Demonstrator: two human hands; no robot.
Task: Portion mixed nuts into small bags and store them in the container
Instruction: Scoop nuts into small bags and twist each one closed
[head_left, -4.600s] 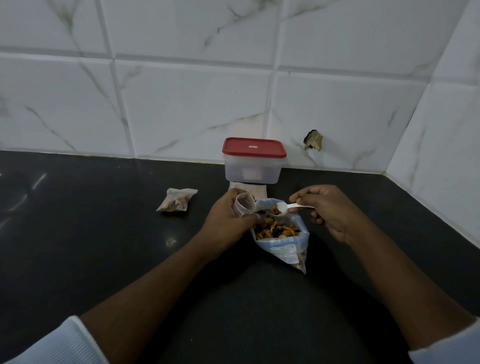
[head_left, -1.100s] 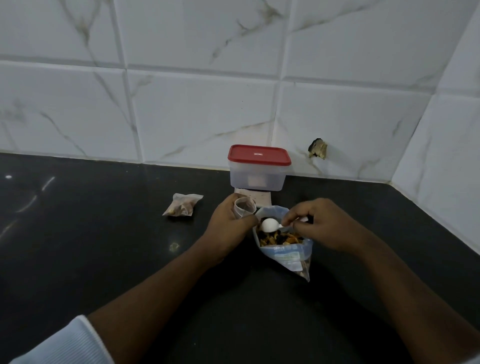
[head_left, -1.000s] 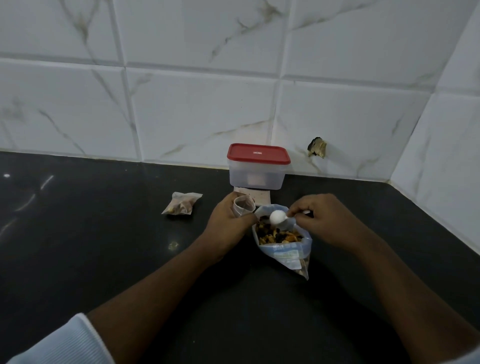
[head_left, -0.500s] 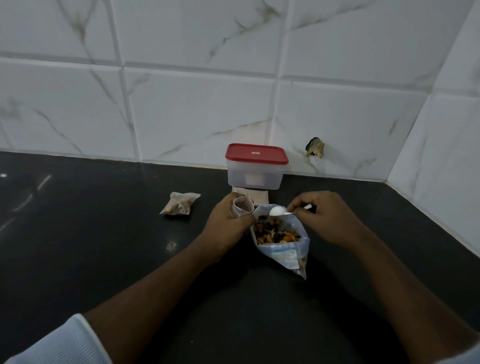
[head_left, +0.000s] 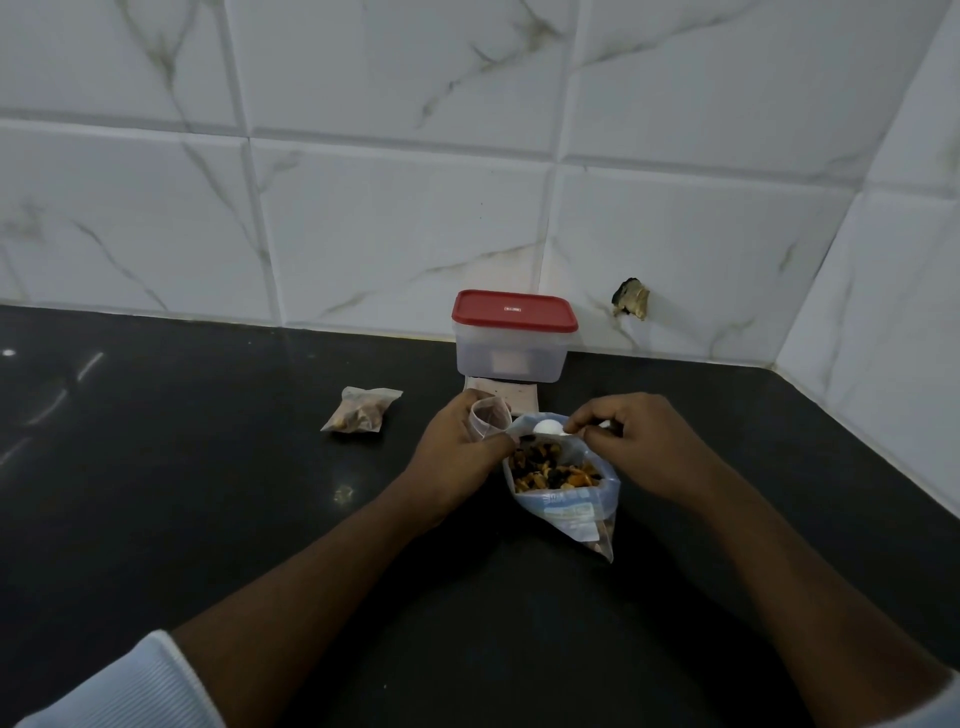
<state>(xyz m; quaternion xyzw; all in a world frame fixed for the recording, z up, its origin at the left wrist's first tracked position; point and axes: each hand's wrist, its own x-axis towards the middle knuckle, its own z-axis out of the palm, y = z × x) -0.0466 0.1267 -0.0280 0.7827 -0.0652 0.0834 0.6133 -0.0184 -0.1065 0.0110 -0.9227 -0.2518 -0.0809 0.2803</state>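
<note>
A large open bag of mixed nuts stands on the black counter in front of me. My left hand holds a small clear bag open beside the big bag's left rim. My right hand pinches a white plastic spoon by its handle, with the bowl over the big bag's far rim, close to the small bag. A clear container with a red lid stands shut against the wall behind. One filled small bag lies on the counter to the left.
A stack of flat small bags lies just in front of the container, partly behind my left hand. White marble-look tiles form the back wall and a side wall at right, with a chipped hole in the back wall. The black counter stretches left.
The spoon came up out of the nut bag and moved toward the far rim near the small bag. My left hand has kept its hold on the small bag.
</note>
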